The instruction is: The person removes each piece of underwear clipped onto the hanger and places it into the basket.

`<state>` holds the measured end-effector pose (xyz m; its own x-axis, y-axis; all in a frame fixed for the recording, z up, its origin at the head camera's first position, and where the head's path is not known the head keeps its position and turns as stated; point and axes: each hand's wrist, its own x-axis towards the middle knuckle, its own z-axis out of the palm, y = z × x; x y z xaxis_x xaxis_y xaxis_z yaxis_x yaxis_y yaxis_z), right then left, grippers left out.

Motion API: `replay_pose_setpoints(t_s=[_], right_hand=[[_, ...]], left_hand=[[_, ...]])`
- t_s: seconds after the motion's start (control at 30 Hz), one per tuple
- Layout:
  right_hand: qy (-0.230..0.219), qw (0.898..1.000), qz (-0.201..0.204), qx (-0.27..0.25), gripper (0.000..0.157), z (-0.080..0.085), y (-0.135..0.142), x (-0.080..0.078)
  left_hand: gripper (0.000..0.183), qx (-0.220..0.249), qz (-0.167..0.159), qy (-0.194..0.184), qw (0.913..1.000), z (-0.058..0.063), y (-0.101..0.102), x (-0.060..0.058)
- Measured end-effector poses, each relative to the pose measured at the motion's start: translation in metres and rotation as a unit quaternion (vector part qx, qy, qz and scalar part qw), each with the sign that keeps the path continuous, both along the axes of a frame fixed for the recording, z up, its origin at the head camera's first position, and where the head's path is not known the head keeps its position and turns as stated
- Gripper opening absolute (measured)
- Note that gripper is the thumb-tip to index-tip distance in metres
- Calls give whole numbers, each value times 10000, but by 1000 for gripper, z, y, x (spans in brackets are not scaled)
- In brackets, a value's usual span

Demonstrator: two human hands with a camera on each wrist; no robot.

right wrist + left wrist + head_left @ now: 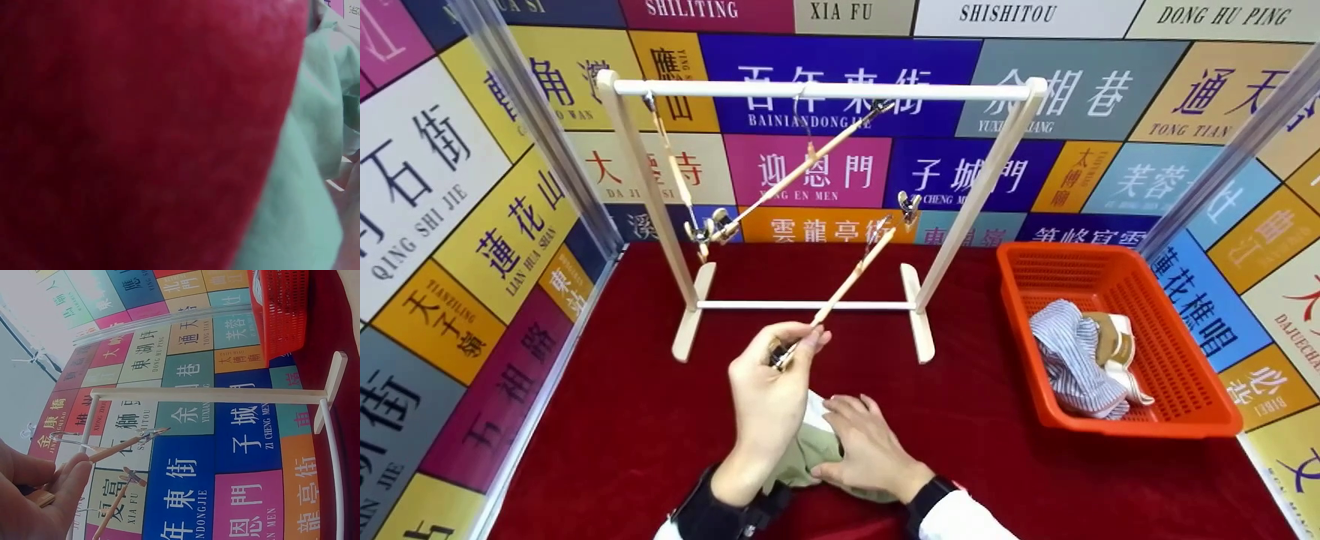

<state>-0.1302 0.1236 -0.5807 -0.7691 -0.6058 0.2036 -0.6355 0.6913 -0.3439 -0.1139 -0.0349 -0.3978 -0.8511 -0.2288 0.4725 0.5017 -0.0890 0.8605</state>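
Observation:
My left hand [769, 390] grips the lower end of a wooden clip hanger [851, 283], which slants up to the right with a metal clip [909, 210] at its far end. Another metal clip [781, 358] shows between the left fingers. In the left wrist view the same hanger [115, 449] pokes out past the thumb. Just below, my right hand [874, 454] rests with extended fingers on a crumpled pale green garment [810, 450] with a white part, on the table. The garment [298, 214] fills the right side of the right wrist view.
Behind my hands stands a wooden rack [825, 91], with two more clip hangers hanging from its bar, one a slanting hanger [802, 165]. To the right, an orange-red basket [1177, 360] holds a striped cloth [1065, 352] and a brown-and-white one. Dark red cloth [622, 420] covers the table.

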Motion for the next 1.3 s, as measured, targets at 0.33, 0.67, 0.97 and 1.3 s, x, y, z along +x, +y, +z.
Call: replay_pose_setpoints(t_s=[0.33, 0.67, 0.97, 1.3], right_hand=[[374, 9974, 323, -518, 23, 2, -2, -1], [-932, 9779, 304, -1846, 32, 18, 3, -1], [-988, 9547, -72, -2807, 35, 32, 25, 4], [-1333, 9305, -668, -3347, 40, 70, 51, 10]], left_hand=[[7, 85, 77, -60, 9999, 6, 2, -3], [9, 304, -102, -7, 9995, 14, 6, -5], [6, -37, 309, 439, 9986, 18, 10, -12], [7, -65, 440, 689, 9966, 25, 17, -22]])
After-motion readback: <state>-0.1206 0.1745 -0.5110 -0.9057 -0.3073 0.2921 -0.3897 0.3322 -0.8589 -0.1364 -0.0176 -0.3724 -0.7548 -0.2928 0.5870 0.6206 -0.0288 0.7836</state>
